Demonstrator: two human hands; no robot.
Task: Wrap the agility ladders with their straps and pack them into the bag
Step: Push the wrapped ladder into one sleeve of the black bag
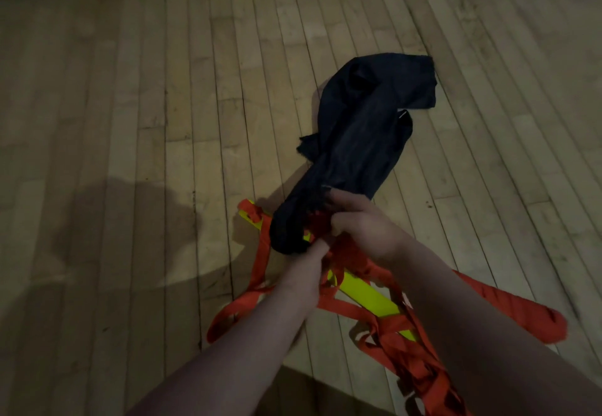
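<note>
- Bag [358, 135] on floor [130, 122]; ladder [365, 298] end inside, rest out, straps [257, 272] loose.
- Right hand [358, 223] grips bag mouth.
- Left hand [309, 259] at mouth; grip unclear.

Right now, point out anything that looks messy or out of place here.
The orange straps trail in loose, tangled loops over the wooden floor, not wound round the yellow rungs, while the left hand and right hand are at the mouth of the dark bag, which lies crumpled.
</note>
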